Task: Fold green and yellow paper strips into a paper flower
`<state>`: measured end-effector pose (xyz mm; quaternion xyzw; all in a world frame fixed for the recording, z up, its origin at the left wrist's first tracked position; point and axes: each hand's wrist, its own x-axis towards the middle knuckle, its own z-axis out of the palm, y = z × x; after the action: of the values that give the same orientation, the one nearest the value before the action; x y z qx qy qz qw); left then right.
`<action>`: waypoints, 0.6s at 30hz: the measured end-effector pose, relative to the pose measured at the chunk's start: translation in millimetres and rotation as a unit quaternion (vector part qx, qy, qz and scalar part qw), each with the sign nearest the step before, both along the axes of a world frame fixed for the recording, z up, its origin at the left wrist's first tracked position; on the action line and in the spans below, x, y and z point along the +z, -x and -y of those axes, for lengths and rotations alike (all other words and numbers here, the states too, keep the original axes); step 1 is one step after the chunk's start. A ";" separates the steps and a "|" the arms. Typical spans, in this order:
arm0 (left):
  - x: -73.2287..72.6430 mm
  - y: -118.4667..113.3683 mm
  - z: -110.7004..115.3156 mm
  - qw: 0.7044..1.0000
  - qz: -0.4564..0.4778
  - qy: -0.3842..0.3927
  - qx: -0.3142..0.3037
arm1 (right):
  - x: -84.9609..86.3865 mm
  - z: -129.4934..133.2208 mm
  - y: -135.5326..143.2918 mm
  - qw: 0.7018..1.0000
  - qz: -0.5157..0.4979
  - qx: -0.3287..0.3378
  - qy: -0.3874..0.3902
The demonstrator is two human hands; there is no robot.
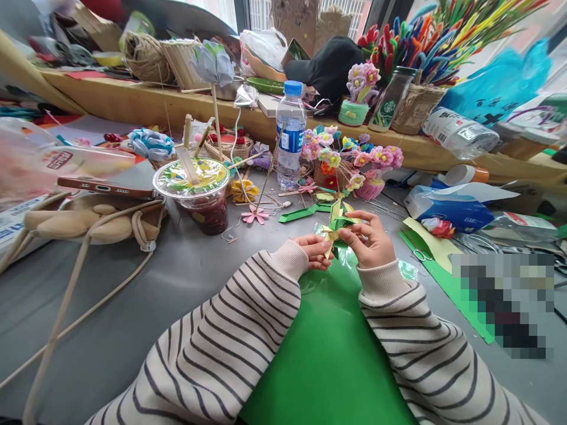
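Note:
Between my two hands is a folded paper piece [337, 224] in green and pale yellow, with pointed strips sticking out. My left hand [315, 251] pinches its lower left side, fingers pressed together. From the right, my right hand [368, 239] grips the green part between thumb and fingers. Under my hands and forearms lies a glossy green sheet [328, 348]. Just beyond the folded paper, a folded green strip [301, 215] rests on the grey table. A pink paper flower [255, 215] on a thin stick lies to its left.
A lidded drink cup [199, 200] and a water bottle [291, 141] stand ahead. Pipe-cleaner flowers [349, 153] crowd the back. At right lie scissors [420, 254] on green and yellow paper [436, 245]. A bag with cords [95, 218] sits left, a phone [106, 187] on top.

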<state>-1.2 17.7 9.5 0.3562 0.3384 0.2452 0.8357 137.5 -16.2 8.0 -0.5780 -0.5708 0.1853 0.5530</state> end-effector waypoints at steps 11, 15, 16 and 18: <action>-3.6 -0.5 -0.2 1.000 0.010 -0.006 -0.004 | -0.7 0.5 0.7 1.000 0.008 -0.004 -0.016; -6.2 -2.0 -0.4 1.000 -0.003 -0.003 0.012 | 0.0 0.2 -1.0 0.997 0.054 0.006 -0.056; -7.0 -2.1 -0.4 1.000 -0.004 -0.004 0.015 | 0.8 0.3 -1.3 0.995 0.072 0.008 -0.072; -8.7 -2.0 -0.1 1.000 0.000 -0.012 0.017 | 3.3 0.9 -1.6 0.989 0.105 0.005 -0.102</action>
<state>0.8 17.8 0.8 0.3607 0.3413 0.2631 0.8271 139.1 -17.1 11.2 -0.5321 -0.6447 0.0674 0.5447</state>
